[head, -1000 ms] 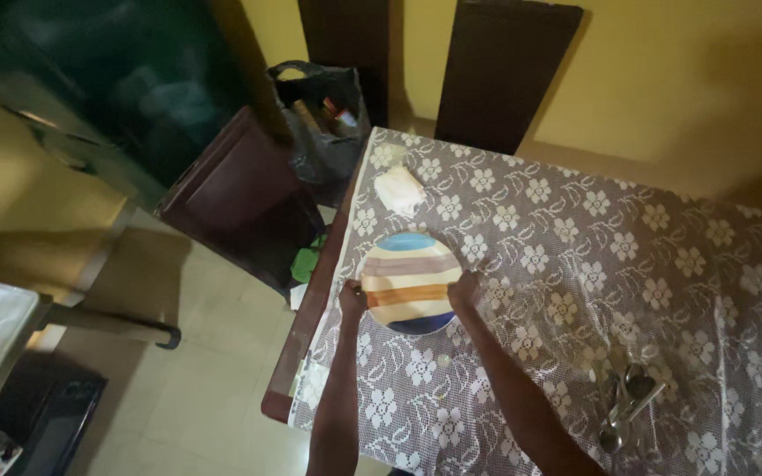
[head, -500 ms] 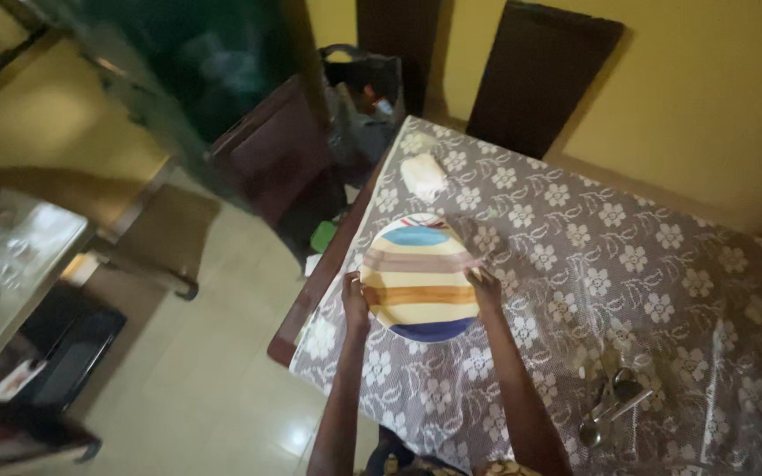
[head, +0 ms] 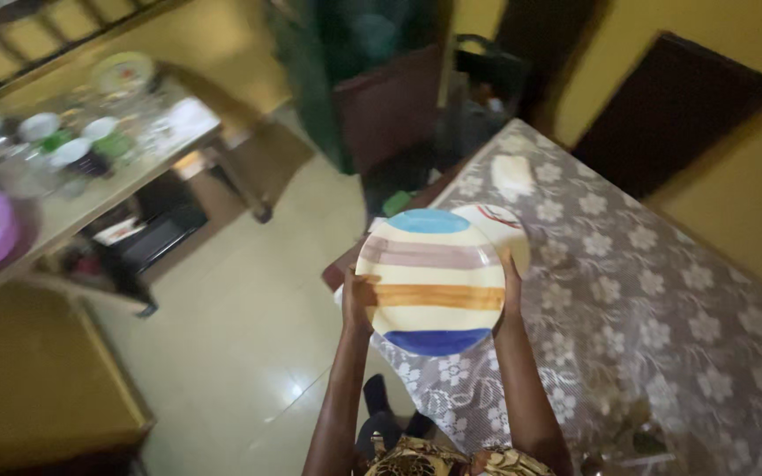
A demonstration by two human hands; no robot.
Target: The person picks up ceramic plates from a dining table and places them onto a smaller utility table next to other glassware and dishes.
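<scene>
The table (head: 663, 291) in its flowered cloth lies to my right, the cluttered side counter (head: 90, 176) well off to my left. Over the table's corner I hold the striped plate (head: 432, 280) lifted clear, a second plate (head: 500, 231) behind it. My left hand (head: 356, 304) and right hand (head: 511, 286) each clasp an opposite rim; I judge level, even pressure keeps it from slipping.

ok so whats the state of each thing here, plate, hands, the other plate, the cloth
striped plate: lifted clear of the table, held by its two side rims
left hand: gripping the plate's left rim
right hand: gripping the plate's right rim
second plate: lying flat on the table, partly hidden behind the striped one
folded white cloth: lying on the tablecloth
</scene>
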